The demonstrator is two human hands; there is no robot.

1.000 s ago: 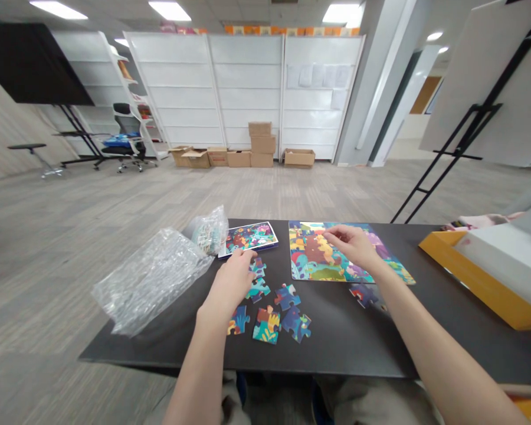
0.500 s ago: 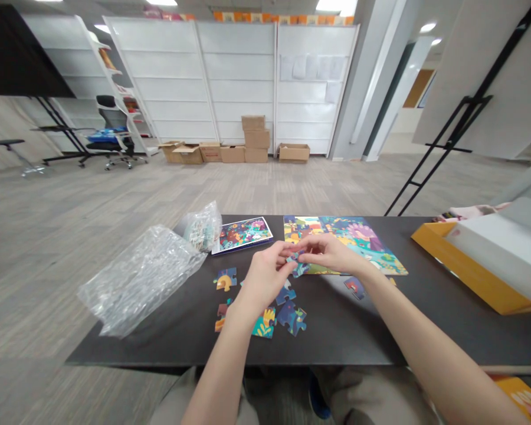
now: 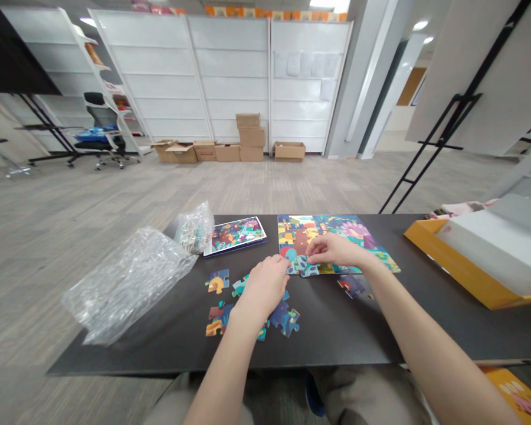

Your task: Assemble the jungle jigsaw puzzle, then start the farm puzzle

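My right hand (image 3: 334, 250) is closed, thumb and fingers pinching a teal and blue puzzle piece (image 3: 308, 269) at the front edge of a colourful jigsaw board (image 3: 356, 230). Palm down, my left hand (image 3: 268, 282) hovers over loose pieces, its fingertips by the board's front left corner; the fingers look stretched out and I see nothing in them. An orange and blue piece (image 3: 218, 281), a brown and orange piece (image 3: 215, 319) and dark blue pieces (image 3: 287, 319) lie around that hand, which partly covers several. Below my right wrist is another dark piece (image 3: 353, 285).
A picture sheet (image 3: 238, 234) lies behind the loose pieces. To the left are a filled clear bag (image 3: 195, 229) and a crumpled plastic wrap (image 3: 128, 283) hanging over the black table's (image 3: 159, 354) edge. A yellow and white box (image 3: 482, 260) stands on the right.
Both hands have moved apart. The right hand has brought the teal piece down to the board's front edge, while the left has let go of it and dropped over the loose pieces.
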